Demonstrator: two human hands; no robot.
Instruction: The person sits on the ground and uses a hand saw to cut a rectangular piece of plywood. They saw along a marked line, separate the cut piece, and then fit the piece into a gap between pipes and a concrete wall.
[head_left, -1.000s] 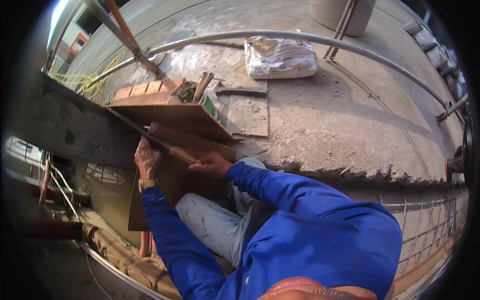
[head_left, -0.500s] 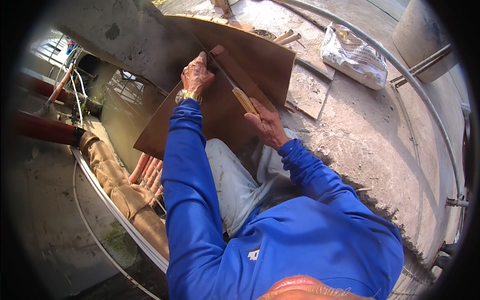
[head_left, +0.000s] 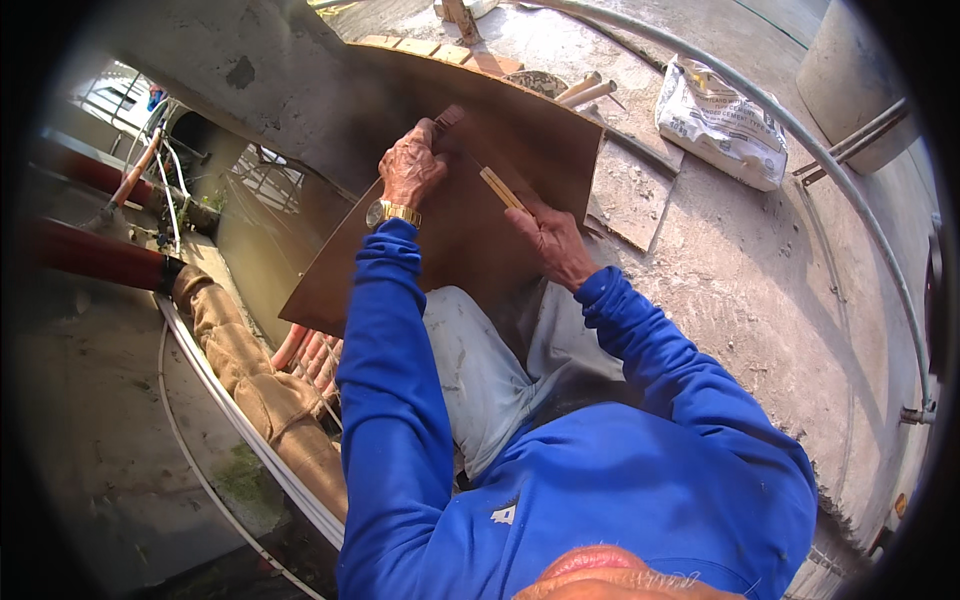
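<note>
My left hand (head_left: 412,168), with a gold watch on its wrist, is closed at the near end of a reddish-brown piece (head_left: 449,117) with a ribbed end; what kind of piece it is I cannot make out. My right hand (head_left: 552,240) is wrapped round the pale wooden handle of a thin-bladed tool (head_left: 500,189). Its narrow blade points up and left toward my left hand, and is hard to see against the dark background. Both hands are over a large brown board (head_left: 350,262) that lies tilted across my knees.
A white cement bag (head_left: 722,125) lies on the rough concrete at the right, beyond a curved metal pipe (head_left: 845,185). Flat slabs (head_left: 635,190) and round wooden handles (head_left: 585,92) lie past the board. At the left are burlap-wrapped pipe (head_left: 235,370) and a concrete block (head_left: 235,95).
The reddish-brown strip no longer lies lengthwise along the blade; its ribbed end now shows by my left fingers. My right hand and the tool have drawn slightly back, down and right.
</note>
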